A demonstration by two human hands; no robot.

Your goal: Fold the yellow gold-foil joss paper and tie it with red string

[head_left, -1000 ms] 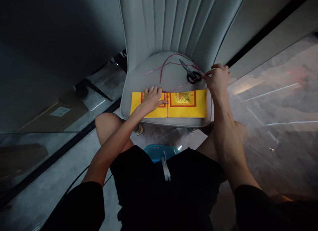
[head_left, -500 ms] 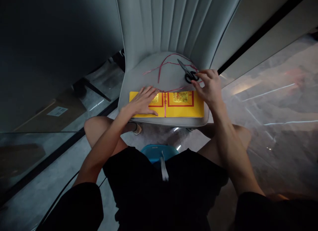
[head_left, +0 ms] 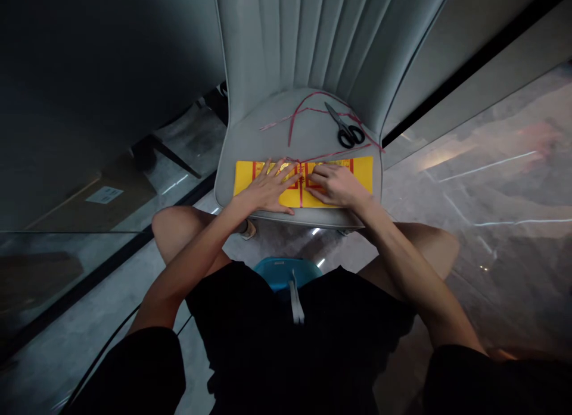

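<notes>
A stack of yellow paper (head_left: 363,174) with red and gold prints lies across the front of the grey chair seat (head_left: 250,142). Pink string (head_left: 301,196) runs around its middle. My left hand (head_left: 271,187) rests on the left half with its fingers spread. On the right half lies my right hand (head_left: 335,184), its fingers slightly bent and close to the string, with nothing visible in them. Black-handled scissors (head_left: 345,129) lie behind the stack on the seat, among loose pink string (head_left: 292,123).
The chair's ribbed backrest (head_left: 304,37) rises behind the seat. Below the seat, between my legs, is a blue plastic object (head_left: 286,272). A cardboard box (head_left: 75,203) shows at the left, and a reflective panel (head_left: 500,111) stands to the right.
My right hand has left the scissors and string and moved down and left onto the paper. My left hand has shifted slightly right, its fingers more spread. The scissors lie free.
</notes>
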